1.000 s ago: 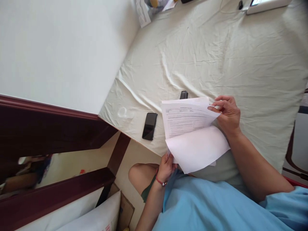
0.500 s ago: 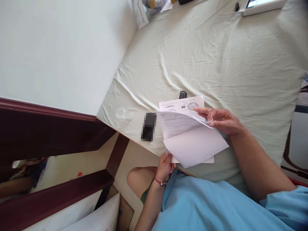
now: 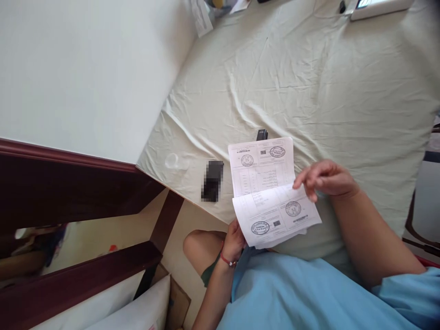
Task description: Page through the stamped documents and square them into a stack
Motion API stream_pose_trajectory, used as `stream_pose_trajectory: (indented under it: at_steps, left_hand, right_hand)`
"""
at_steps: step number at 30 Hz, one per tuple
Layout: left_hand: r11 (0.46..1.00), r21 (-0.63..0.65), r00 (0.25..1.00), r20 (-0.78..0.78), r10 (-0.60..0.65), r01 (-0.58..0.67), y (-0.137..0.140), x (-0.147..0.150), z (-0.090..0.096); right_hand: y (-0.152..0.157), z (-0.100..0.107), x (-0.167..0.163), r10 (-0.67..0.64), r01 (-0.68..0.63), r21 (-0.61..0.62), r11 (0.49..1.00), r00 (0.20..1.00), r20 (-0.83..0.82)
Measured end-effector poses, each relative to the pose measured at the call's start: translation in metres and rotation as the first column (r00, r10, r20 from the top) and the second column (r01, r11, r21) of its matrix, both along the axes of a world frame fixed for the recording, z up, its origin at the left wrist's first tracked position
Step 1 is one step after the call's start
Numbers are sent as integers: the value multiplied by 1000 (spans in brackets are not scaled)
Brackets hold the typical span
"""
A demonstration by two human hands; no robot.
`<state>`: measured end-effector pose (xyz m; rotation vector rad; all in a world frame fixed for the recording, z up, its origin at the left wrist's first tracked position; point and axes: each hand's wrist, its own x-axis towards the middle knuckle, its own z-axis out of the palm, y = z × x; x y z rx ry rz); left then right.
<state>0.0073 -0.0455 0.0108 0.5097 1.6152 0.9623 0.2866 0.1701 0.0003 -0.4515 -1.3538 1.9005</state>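
A stack of printed papers (image 3: 263, 176) with oval and round stamps lies near the bed-like surface's front edge. Its top sheet (image 3: 275, 215) is folded down toward me, with more stamps showing on its turned side. My left hand (image 3: 235, 240), a red beaded bracelet at the wrist, is closed around the lower left corner of the papers; its fingers are partly hidden under them. At the right end of the fold is my right hand (image 3: 323, 178), fingers bent and apart, the index fingertip touching the sheet's edge.
A blurred black phone-like object (image 3: 212, 181) lies left of the papers. Beyond them is a small black object (image 3: 261, 134). A clear round plastic piece (image 3: 172, 161) sits near the left edge. A white device (image 3: 381, 8) with a cable is at the far right.
The upper sheet, raised and curling before, has come down toward me, baring the stamped page beneath. My right hand has turned and moved slightly right; my left hand keeps its place.
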Motion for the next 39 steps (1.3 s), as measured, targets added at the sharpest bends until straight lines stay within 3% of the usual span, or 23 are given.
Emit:
stream_pose_trajectory:
  at_steps: [2, 4, 6, 8, 12, 19, 24, 28, 34, 39]
  left_hand:
    - [1000, -17, 1000, -21, -18, 18, 0, 1, -2]
    - [999, -17, 999, -36, -33, 32, 0, 1, -4]
    - [999, -12, 998, -45, -50, 50, 1, 1, -4]
    - [998, -5, 997, -50, -63, 63, 1, 1, -5]
    - [998, -9, 998, -39, -57, 57, 0, 2, -3]
    - [998, -12, 998, -23, -60, 60, 0, 4, 0]
    - [999, 1, 999, -15, -42, 42, 1, 5, 1]
    - [1000, 8, 999, -10, -30, 30, 1, 6, 1]
    - [999, 20, 1000, -4, -24, 25, 1, 7, 1]
    - [999, 25, 1000, 3, -22, 22, 1, 7, 3]
  right_hand:
    - [-1, -3, -8, -323, 337, -122, 934, 939, 121]
    - [1, -6, -18, -579, 608, -87, 789, 784, 226]
    - [4, -9, -25, -702, 737, -2, 675, 644, 305]
    - [7, -13, -29, -733, 772, 58, 633, 574, 364]
    - [8, -17, -28, -714, 758, 108, 644, 544, 440]
    - [7, -18, -28, -591, 654, 60, 754, 634, 499]
    - [8, -18, -26, -613, 660, 88, 746, 629, 478]
    - [7, -17, -27, -594, 625, 110, 773, 652, 472]
    - [3, -13, -29, -635, 602, 255, 757, 583, 506]
    - [2, -10, -29, -642, 599, 273, 753, 576, 506]
